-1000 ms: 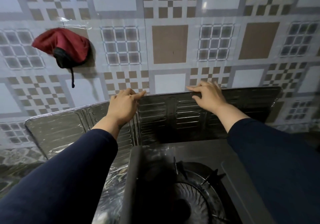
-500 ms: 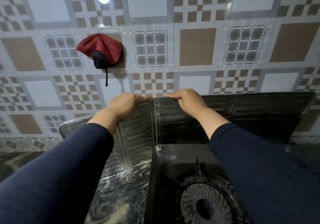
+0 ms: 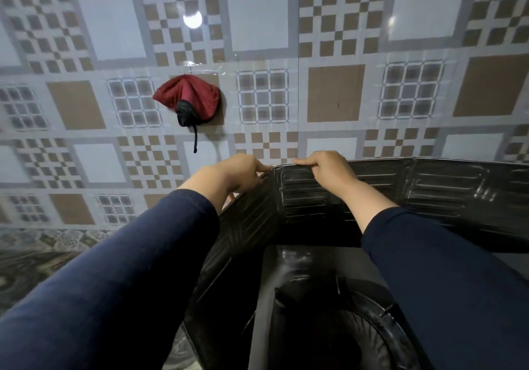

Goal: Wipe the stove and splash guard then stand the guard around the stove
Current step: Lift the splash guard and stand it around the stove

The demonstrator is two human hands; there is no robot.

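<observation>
The ribbed metal splash guard [image 3: 446, 186] stands upright behind the stove [image 3: 312, 266], with its left panel folded forward along the stove's left side. My left hand [image 3: 232, 175] pinches the top edge of that left panel at the fold. My right hand [image 3: 322, 169] grips the top edge of the back panel just right of the fold. The two hands almost touch. The stove is dark, with a round burner [image 3: 335, 332] at the bottom of the view, partly hidden by my right sleeve.
A red and black cloth bag [image 3: 189, 100] hangs on the patterned tiled wall [image 3: 335, 92] above and left of the guard. A marbled countertop [image 3: 31, 263] extends to the left of the stove.
The guard's left panel has swung forward from slanting outward to standing along the stove's left side. Both hands drew together at the fold. The camera view has shifted left.
</observation>
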